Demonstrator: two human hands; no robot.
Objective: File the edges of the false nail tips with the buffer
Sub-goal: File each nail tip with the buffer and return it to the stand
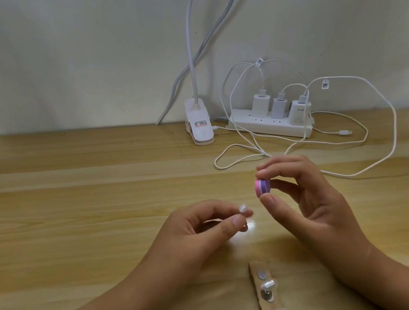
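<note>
The wooden table (60, 214) runs wide to the left of both hands; one power strip (269, 125) with three chargers sits by the far wall. One cardboard strip (260, 306) at the front edge carries three nail tips. The right hand (321, 204) pinches the one buffer (262, 187) between thumb and fingertips, off the table. Just below it and apart, the left hand (195, 234) pinches one nail tip (244, 209)

Left grip (195, 234), right grip (315, 195), bare forearms (127, 295)
</note>
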